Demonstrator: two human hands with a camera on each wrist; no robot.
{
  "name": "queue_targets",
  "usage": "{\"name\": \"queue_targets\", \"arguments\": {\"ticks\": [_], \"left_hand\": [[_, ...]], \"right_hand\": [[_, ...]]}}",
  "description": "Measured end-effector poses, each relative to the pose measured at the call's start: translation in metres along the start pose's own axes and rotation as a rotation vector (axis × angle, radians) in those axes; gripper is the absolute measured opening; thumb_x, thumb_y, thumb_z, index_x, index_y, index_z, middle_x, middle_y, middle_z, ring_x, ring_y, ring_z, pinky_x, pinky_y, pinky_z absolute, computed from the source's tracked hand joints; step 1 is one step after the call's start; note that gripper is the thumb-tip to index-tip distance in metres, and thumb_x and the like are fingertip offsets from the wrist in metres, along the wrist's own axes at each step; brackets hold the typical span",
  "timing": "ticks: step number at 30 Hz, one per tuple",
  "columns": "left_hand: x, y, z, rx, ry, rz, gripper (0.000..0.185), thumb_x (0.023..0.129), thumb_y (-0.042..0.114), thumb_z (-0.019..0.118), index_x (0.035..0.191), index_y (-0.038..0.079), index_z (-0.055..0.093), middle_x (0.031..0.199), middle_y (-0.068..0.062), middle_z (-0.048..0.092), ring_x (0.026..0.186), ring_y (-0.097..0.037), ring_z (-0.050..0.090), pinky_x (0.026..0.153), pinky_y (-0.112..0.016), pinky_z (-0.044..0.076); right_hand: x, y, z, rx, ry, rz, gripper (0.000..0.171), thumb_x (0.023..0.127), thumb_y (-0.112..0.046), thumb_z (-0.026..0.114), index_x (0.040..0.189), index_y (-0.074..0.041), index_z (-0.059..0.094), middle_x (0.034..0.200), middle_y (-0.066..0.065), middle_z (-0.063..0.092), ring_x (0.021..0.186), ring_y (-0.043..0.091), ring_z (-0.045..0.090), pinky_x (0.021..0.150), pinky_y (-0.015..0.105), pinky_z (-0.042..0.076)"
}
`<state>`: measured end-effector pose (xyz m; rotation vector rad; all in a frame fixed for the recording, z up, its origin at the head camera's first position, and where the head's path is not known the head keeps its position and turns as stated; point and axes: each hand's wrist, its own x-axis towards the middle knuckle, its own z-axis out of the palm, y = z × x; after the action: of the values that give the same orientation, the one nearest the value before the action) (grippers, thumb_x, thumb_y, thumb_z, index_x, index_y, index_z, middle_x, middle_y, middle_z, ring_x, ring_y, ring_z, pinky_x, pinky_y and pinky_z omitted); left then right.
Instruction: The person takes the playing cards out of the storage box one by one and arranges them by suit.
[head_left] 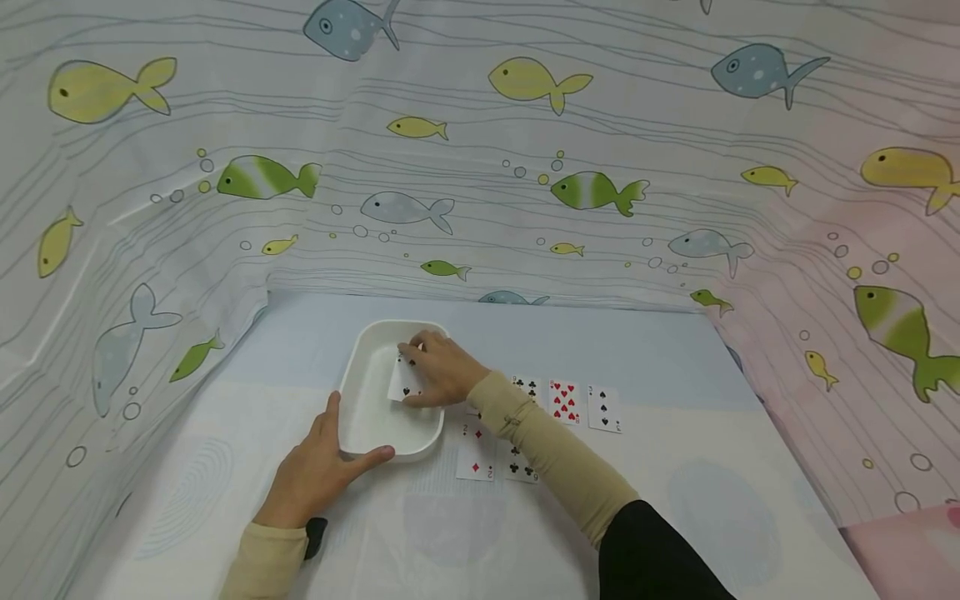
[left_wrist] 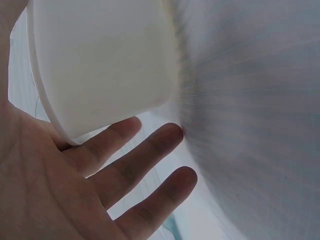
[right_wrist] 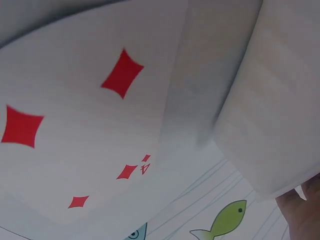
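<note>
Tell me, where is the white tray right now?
In the head view the white tray sits left of centre on the table, just left of the rows of playing cards. The left hand touches its near rim while the right hand reaches inside.

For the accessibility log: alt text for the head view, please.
A right hand holds a playing card over a white tray on a table, while the left hand rests against the tray's near rim. More cards lie face up right of the tray, and a fish-print cloth hangs behind.
</note>
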<state>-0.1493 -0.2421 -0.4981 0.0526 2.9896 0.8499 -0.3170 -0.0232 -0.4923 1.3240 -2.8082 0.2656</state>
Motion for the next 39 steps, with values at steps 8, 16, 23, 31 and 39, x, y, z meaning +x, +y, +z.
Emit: {"name": "queue_targets", "arguments": {"ticks": [8, 16, 23, 31, 39], "left_hand": [[-0.001, -0.001, 0.000, -0.006, -0.001, -0.003, 0.129, 0.082, 0.080, 0.061, 0.160, -0.004, 0.002, 0.151, -0.033, 0.037, 0.124, -0.053, 0.052, 0.094, -0.063, 0.045], [-0.001, -0.002, 0.001, -0.007, -0.002, 0.002, 0.129, 0.082, 0.080, 0.060, 0.160, -0.004, 0.000, 0.151, -0.033, 0.036, 0.123, -0.052, 0.053, 0.093, -0.063, 0.045], [-0.001, -0.004, 0.002, 0.004, 0.002, 0.002, 0.129, 0.082, 0.080, 0.060, 0.160, -0.003, 0.000, 0.151, -0.033, 0.036, 0.124, -0.053, 0.052, 0.094, -0.063, 0.045], [0.001, -0.003, 0.002, 0.012, -0.008, -0.009, 0.130, 0.081, 0.081, 0.059, 0.160, -0.003, 0.000, 0.153, -0.033, 0.034, 0.124, -0.053, 0.052, 0.094, -0.063, 0.045], [0.001, -0.002, 0.002, 0.006, -0.009, -0.009, 0.130, 0.082, 0.080, 0.060, 0.160, -0.003, 0.000, 0.153, -0.033, 0.034, 0.125, -0.052, 0.052, 0.095, -0.063, 0.045]], "right_hand": [[-0.010, -0.007, -0.004, 0.065, 0.030, 0.002, 0.096, 0.082, -0.060, 0.074, 0.158, -0.016, 0.036, 0.140, 0.004, 0.045, 0.114, 0.012, 0.044, 0.096, 0.025, 0.042], [-0.023, -0.015, -0.018, 0.092, 0.093, -0.029, 0.094, 0.082, -0.059, 0.073, 0.157, -0.015, 0.039, 0.140, 0.006, 0.046, 0.118, 0.014, 0.045, 0.098, 0.027, 0.044], [-0.039, -0.016, -0.033, 0.104, 0.185, -0.047, 0.090, 0.081, -0.059, 0.072, 0.154, -0.015, 0.043, 0.137, 0.004, 0.048, 0.119, 0.015, 0.044, 0.096, 0.028, 0.044], [-0.062, -0.010, -0.047, 0.098, 0.272, -0.057, 0.089, 0.081, -0.056, 0.073, 0.153, -0.013, 0.044, 0.135, 0.005, 0.050, 0.117, 0.017, 0.046, 0.094, 0.032, 0.045], [-0.086, -0.004, -0.046, 0.077, 0.273, -0.038, 0.090, 0.081, -0.057, 0.072, 0.155, -0.015, 0.041, 0.136, 0.005, 0.048, 0.116, 0.016, 0.046, 0.093, 0.032, 0.046]]}}
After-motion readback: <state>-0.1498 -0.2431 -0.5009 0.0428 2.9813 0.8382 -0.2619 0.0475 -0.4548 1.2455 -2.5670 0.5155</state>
